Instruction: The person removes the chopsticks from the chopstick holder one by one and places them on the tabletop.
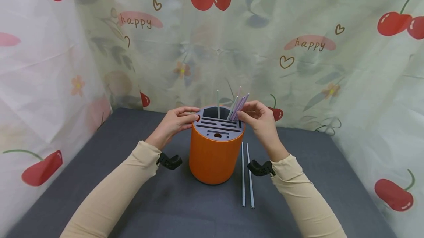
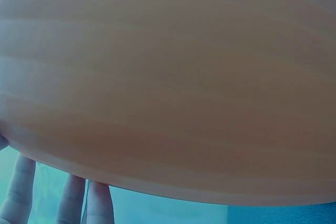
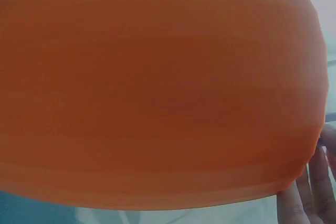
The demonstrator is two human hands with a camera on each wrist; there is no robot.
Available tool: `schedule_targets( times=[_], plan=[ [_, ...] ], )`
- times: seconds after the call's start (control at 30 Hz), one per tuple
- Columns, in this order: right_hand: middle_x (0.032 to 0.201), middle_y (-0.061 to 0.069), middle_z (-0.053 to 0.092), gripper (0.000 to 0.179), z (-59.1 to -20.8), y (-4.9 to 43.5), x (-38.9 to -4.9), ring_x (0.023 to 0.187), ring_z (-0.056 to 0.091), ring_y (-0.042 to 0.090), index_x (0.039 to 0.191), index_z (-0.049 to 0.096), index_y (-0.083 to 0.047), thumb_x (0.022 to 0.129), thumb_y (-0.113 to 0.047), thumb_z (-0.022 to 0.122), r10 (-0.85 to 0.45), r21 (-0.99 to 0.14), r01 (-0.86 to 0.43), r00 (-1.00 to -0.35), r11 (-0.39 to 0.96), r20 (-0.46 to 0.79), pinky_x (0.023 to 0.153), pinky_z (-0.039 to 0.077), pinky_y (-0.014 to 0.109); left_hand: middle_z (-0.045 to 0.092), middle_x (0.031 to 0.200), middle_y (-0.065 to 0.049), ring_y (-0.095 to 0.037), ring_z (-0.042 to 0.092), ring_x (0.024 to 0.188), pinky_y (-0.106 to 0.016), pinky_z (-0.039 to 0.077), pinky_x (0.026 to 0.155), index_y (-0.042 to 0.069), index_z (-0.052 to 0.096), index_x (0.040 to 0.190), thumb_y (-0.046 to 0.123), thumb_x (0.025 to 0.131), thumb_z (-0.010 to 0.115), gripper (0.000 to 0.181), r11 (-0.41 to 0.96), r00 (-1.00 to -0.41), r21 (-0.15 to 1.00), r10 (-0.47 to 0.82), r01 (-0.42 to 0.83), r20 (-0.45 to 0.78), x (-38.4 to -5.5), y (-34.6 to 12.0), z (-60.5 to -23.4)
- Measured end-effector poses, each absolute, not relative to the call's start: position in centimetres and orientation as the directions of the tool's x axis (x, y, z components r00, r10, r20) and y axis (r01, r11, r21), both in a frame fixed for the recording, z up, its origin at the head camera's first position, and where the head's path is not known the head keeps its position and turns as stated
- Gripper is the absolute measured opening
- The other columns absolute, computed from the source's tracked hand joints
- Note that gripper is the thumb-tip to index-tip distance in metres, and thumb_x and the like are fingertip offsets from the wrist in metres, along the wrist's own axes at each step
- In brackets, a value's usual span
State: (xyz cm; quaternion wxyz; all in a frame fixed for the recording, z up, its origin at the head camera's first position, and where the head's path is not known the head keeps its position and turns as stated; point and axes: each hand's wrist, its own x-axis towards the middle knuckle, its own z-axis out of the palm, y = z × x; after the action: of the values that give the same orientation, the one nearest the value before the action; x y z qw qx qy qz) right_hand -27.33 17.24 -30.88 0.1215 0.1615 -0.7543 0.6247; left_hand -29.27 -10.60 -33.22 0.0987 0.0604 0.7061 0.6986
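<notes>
An orange round utensil holder (image 1: 213,157) with a grey slotted top (image 1: 218,124) stands on the table in the head view. Its body fills most of both wrist views. Several thin chopsticks (image 1: 239,106), purple, pink and pale green, stick up from the large opening at its back, most leaning right. My left hand (image 1: 175,122) holds the rim on the left; fingertips (image 2: 100,198) touch its side in the left wrist view. At the right rim, beside the leaning chopsticks, my right hand (image 1: 260,122) holds the holder, with fingers (image 3: 289,205) against its side.
Two pale blue chopsticks (image 1: 246,179) lie side by side on the dark grey table (image 1: 205,216), just right of the holder. A cherry-patterned curtain (image 1: 212,46) hangs behind the table and along both sides. A black wrist camera (image 1: 170,161) sits below the left hand, another (image 1: 260,168) below the right.
</notes>
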Motion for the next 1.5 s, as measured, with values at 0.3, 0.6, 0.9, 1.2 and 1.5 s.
schedule_targets(
  times=[0.3, 0.6, 0.9, 1.2, 1.5],
  plan=[
    [0.095, -0.002, 0.066, 0.02, -29.4, 17.0, -27.5, 0.085, 0.069, 0.013, 0.102, 0.062, 0.0, 0.086, -0.006, 0.072, -0.084, -0.863, -0.501, -0.864, 0.059, 0.496, 0.077, 0.059, 0.03, 0.062, 0.123, -0.007, -0.022, 0.058, 0.117, -0.041, 0.046, 0.104, 0.016, 0.064, 0.124, 0.026, 0.088, 0.072, 0.039, 0.009, -0.972, 0.999, 0.23, -0.05, -0.051, -29.2, -10.6, -33.3],
    [0.091, 0.01, 0.066, 0.022, -20.8, 19.3, -26.4, 0.074, 0.069, 0.019, 0.1, 0.066, 0.003, 0.08, 0.009, 0.072, 0.178, -0.654, -0.712, -0.699, -0.254, 0.692, 0.068, 0.06, 0.035, 0.062, 0.122, -0.007, -0.022, 0.058, 0.117, -0.04, 0.046, 0.104, 0.016, 0.064, 0.124, 0.026, 0.088, 0.072, 0.038, 0.012, -0.973, 0.999, 0.227, -0.047, -0.049, -29.3, -10.6, -33.3],
    [0.082, 0.013, 0.059, 0.05, -18.5, 24.3, -26.6, 0.065, 0.067, 0.022, 0.118, 0.063, 0.0, 0.071, 0.007, 0.08, 0.349, -0.647, -0.668, -0.744, -0.368, 0.569, 0.057, 0.059, 0.033, 0.061, 0.123, -0.006, -0.021, 0.057, 0.118, -0.041, 0.045, 0.105, 0.017, 0.064, 0.125, 0.026, 0.089, 0.071, 0.038, 0.013, -0.971, 0.999, 0.232, -0.049, -0.051, -29.1, -10.6, -33.2],
    [0.082, 0.0, 0.071, 0.051, -28.7, 27.4, -29.2, 0.072, 0.071, 0.012, 0.134, 0.057, -0.007, 0.085, 0.004, 0.069, 0.085, -0.932, -0.302, -0.953, -0.2, 0.291, 0.061, 0.059, 0.026, 0.062, 0.121, -0.006, -0.022, 0.058, 0.117, -0.041, 0.045, 0.105, 0.016, 0.064, 0.126, 0.027, 0.089, 0.072, 0.039, 0.01, -0.97, 0.999, 0.239, -0.049, -0.049, -29.1, -10.6, -33.2],
    [0.092, 0.001, 0.073, 0.058, -39.4, 27.0, -30.6, 0.079, 0.068, 0.007, 0.143, 0.044, -0.001, 0.091, -0.009, 0.067, -0.029, -0.948, 0.086, -0.995, 0.305, -0.099, 0.069, 0.059, 0.028, 0.062, 0.122, -0.007, -0.022, 0.059, 0.116, -0.04, 0.046, 0.104, 0.017, 0.065, 0.124, 0.026, 0.089, 0.072, 0.038, 0.019, -0.974, 0.998, 0.217, -0.059, -0.061, -29.2, -10.5, -33.2]
  ],
)
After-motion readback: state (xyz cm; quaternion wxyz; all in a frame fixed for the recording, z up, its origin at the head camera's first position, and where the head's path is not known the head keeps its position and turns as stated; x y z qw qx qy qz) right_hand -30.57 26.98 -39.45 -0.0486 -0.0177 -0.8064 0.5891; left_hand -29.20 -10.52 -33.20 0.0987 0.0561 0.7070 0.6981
